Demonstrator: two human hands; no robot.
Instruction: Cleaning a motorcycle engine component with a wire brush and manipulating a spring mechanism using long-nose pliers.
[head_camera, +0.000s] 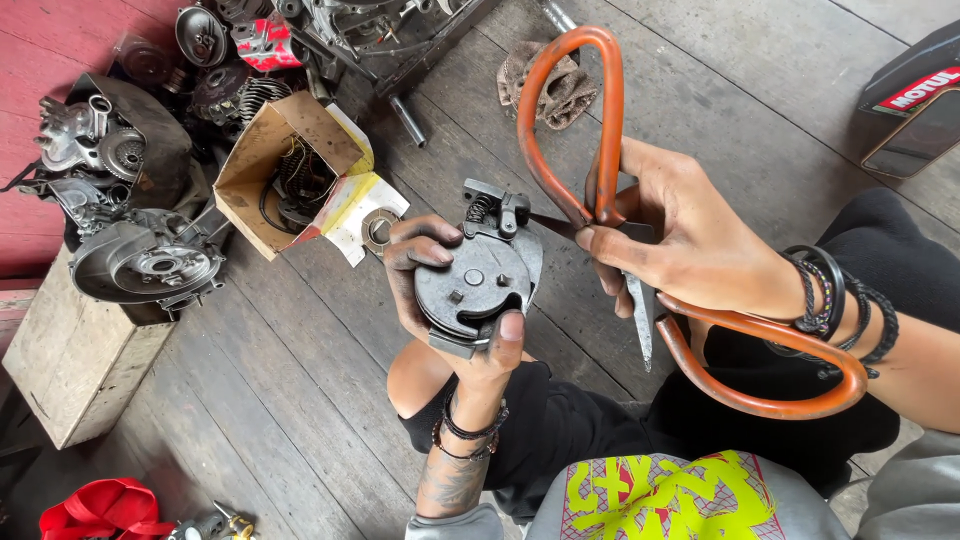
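Note:
My left hand (440, 290), grimy with grease, grips a round grey metal clutch part (478, 275) with a small spring and lever at its top. My right hand (690, 245) holds large scissors with orange handles (570, 110) by the pivot. One blade tip touches the right side of the metal part. The other blade (641, 320) points down. Black bracelets sit on both wrists.
An open cardboard box (290, 170) with engine parts lies on the wooden floor planks. Engine casings (140, 260) and gears pile at the left on a wooden block (70, 350). A rag (555, 85), a red cloth (105, 508) and a dark container (915, 105) lie around.

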